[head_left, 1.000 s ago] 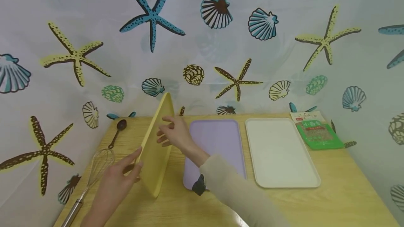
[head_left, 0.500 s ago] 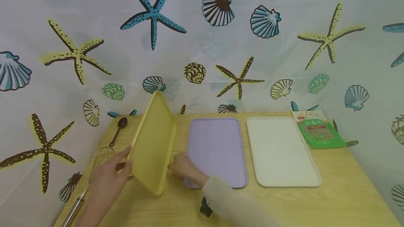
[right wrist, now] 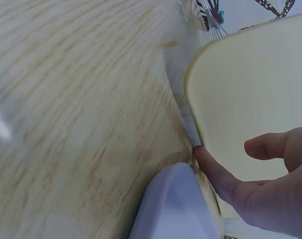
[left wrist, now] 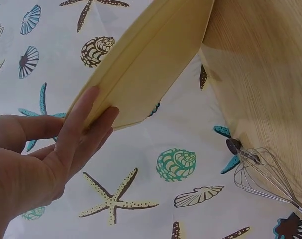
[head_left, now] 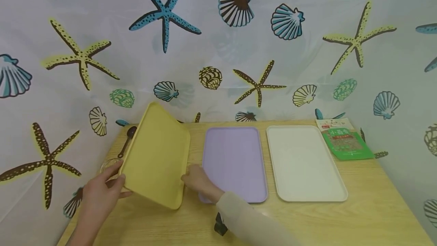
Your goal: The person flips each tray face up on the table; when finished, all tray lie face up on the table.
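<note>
A yellow tray [head_left: 157,158] stands tilted over the left of the table, its right long edge low and its left edge raised. My left hand [head_left: 102,196] pinches that raised edge; in the left wrist view, fingers [left wrist: 81,119] lie against the tray's underside. My right hand [head_left: 199,181] is at the low right edge. In the right wrist view one fingertip [right wrist: 198,151] touches the rim, with the thumb [right wrist: 265,145] apart from it over the tray's face. A lilac tray [head_left: 235,155] lies flat just right of the yellow one.
A white tray [head_left: 307,162] lies flat on the wooden table [head_left: 372,204], with a green seed packet [head_left: 348,143] at its upper right. A dark spoon [head_left: 127,141] and a wire whisk [left wrist: 265,174] lie at the left, partly hidden in the head view. A patterned curtain [head_left: 218,48] surrounds the table.
My left hand has moved left and down, tipping the yellow tray from nearly upright toward flat. My right hand has come down from the tray's face to its low right edge.
</note>
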A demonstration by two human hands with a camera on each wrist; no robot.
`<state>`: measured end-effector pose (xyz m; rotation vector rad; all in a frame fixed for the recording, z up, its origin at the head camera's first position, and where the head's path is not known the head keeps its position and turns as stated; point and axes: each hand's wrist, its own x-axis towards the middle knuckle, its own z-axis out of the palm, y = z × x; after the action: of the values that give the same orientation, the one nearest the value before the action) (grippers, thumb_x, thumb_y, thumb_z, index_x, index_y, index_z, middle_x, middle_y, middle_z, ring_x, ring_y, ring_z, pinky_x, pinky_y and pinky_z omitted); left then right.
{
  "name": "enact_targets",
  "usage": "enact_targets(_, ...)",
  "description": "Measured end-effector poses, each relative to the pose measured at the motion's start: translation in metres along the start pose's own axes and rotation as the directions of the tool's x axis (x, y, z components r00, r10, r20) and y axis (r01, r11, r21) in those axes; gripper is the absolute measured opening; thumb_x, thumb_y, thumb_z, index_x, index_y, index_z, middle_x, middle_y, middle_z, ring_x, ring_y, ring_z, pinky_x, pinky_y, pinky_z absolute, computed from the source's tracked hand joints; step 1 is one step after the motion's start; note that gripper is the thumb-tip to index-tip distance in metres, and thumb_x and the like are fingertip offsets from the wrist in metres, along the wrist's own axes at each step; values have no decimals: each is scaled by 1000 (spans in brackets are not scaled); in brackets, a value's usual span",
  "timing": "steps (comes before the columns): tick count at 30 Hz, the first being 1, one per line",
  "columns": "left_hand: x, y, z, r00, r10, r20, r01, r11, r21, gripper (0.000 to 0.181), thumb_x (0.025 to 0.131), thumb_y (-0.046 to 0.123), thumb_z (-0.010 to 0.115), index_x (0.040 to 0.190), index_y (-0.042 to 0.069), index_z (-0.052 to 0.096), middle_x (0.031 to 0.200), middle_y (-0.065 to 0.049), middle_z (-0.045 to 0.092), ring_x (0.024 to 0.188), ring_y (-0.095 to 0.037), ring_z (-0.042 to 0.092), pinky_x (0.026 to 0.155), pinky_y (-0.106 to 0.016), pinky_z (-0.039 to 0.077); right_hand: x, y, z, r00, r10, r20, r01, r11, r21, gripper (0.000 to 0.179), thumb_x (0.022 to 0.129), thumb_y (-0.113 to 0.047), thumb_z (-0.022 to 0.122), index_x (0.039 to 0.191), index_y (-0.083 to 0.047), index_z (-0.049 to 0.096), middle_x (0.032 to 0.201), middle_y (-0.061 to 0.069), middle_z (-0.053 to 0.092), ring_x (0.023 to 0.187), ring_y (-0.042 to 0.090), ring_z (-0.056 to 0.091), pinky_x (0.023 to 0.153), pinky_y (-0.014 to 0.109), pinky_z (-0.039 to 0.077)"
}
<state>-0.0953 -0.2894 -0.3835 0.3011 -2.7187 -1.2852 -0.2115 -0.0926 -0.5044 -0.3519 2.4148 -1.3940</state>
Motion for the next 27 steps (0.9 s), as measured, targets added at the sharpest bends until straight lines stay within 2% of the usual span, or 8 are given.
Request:
enact_targets(4, 2, -2, -5, 1000, -29, 12, 28, 1000, 9, 51, 100, 8, 47, 147, -4, 33, 136, -37, 41, 73, -10, 70, 59, -25, 59, 7, 3, -3, 1000, 26, -17, -25, 998, 49, 27, 80, -3, 57, 65, -14, 39, 53, -4, 42, 45, 7, 35, 40, 18, 30)
enact_targets(7, 4, -4, -7, 999, -36, 22, 36, 999, 0, 51, 100, 10, 48, 147, -3, 32, 135, -37, 41, 73, -7, 70, 60, -26, 59, 10, 5, -5, 998, 58, -17, -55, 988, 143, 3, 77, 0, 59, 77, 0, 55, 63, 2, 54, 53, 9, 43, 50, 20, 41)
enact_targets(9, 5, -5, -8, 999, -38, 34, 39, 999, -21, 52, 100, 10, 49, 147, -4, 32, 135, -36, 41, 76, -4, 69, 62, -27, 59, 11, 7, -6, 996, 83, -18, -77, 976, 205, 28, 75, 2, 63, 101, 10, 62, 79, 10, 65, 63, 14, 55, 63, 25, 52)
enact_targets(11, 6, -7, -9, 998, -47, 50, 50, 997, -52, 52, 100, 9, 50, 146, -5, 32, 135, -36, 40, 81, -1, 67, 64, -28, 60, 11, 9, -7, 993, 114, -7, -108, 959, 263, 54, 76, 3, 67, 126, 14, 52, 93, 18, 69, 74, 22, 65, 78, 31, 56)
enact_targets(12, 7, -9, -10, 997, -55, 58, 58, 996, -65, 52, 99, 8, 50, 146, -6, 32, 136, -36, 39, 82, 0, 66, 65, -29, 60, 12, 9, -6, 992, 124, -3, -118, 953, 279, 62, 77, 2, 69, 133, 15, 45, 96, 20, 70, 79, 25, 68, 82, 32, 56)
enact_targets(18, 11, -18, -19, 990, -87, 107, 102, 985, -142, 50, 100, 6, 47, 143, -12, 30, 139, -36, 34, 82, 7, 62, 69, -33, 60, 16, 9, -1, 989, 143, 35, -147, 949, 278, 59, 80, -3, 73, 130, 14, 48, 83, 11, 70, 76, 25, 70, 67, 27, 57)
enact_targets(22, 14, -21, -24, 988, -81, 132, 104, 978, -178, 51, 101, 6, 45, 144, -13, 27, 144, -33, 29, 82, 11, 59, 71, -35, 60, 15, 5, -1, 988, 154, 20, -153, 941, 303, 61, 80, 1, 72, 132, 17, 44, 87, 16, 70, 79, 27, 71, 71, 28, 59)
enact_targets(27, 18, -23, -28, 982, -88, 169, 123, 970, -211, 54, 102, 12, 44, 146, -12, 23, 148, -31, 23, 86, 9, 55, 74, -36, 60, 17, 7, -5, 985, 173, 28, -170, 909, 381, 60, 81, 5, 70, 131, 21, 41, 102, 27, 65, 81, 31, 71, 75, 32, 59)
